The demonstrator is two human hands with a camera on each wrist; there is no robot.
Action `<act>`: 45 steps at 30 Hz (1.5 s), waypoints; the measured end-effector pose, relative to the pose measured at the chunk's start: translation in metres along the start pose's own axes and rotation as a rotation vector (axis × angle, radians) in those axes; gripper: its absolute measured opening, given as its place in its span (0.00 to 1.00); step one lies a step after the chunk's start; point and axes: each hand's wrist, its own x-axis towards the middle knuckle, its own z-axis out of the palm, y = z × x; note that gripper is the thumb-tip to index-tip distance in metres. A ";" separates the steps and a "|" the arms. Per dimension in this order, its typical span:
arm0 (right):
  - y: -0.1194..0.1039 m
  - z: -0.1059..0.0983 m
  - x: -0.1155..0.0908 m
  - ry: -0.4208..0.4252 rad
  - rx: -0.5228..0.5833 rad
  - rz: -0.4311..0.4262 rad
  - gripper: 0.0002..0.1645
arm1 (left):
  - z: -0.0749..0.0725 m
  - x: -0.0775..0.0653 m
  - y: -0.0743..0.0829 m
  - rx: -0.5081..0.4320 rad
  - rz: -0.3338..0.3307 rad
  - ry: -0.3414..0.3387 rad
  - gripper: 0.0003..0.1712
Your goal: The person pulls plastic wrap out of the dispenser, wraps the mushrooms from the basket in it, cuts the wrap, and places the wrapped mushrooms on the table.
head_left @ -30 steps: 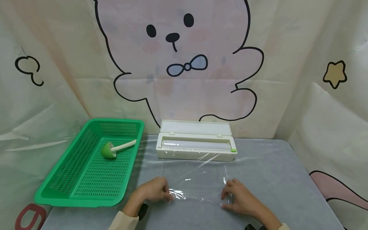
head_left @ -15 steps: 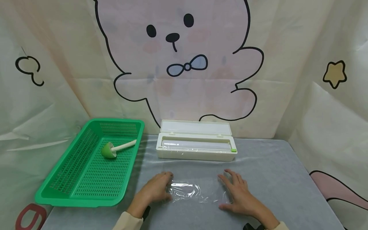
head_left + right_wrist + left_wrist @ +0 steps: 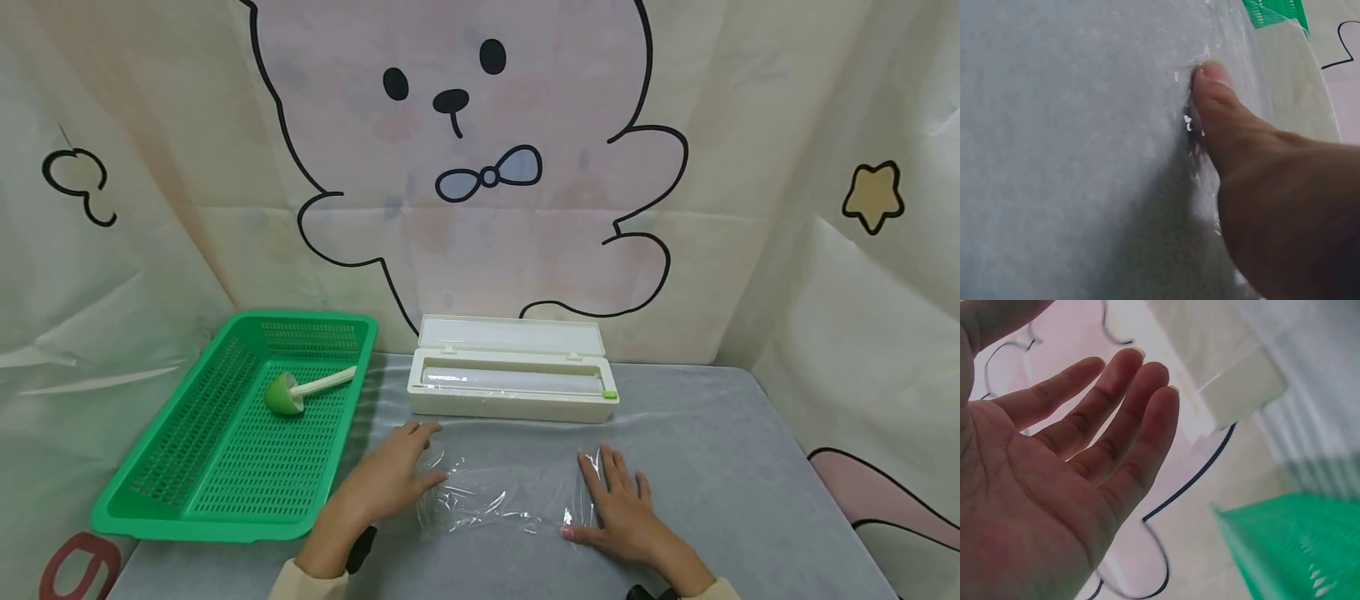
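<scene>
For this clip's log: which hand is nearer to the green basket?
Left. The left hand is just beyond the green basket's right side; the right hand is farther right, at the clear film's right edge.

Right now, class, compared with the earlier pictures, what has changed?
The clear film, earlier stretched from the white box, now lies separate on the table. The left grip has let go and moved toward the box; the right grip has opened from its pinch and spreads at the film's edge. The box, green basket and utensil inside it stayed put.
</scene>
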 end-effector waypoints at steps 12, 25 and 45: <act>0.003 0.005 -0.005 0.056 -0.083 -0.028 0.67 | -0.074 -0.008 -0.007 0.043 0.056 0.262 0.34; 0.002 0.006 -0.004 0.034 -0.052 -0.019 0.66 | -0.110 0.013 -0.112 -0.110 -0.207 0.343 0.35; 0.002 0.009 -0.003 0.084 -0.039 -0.053 0.66 | -0.087 0.009 -0.209 -0.428 -0.520 0.242 0.58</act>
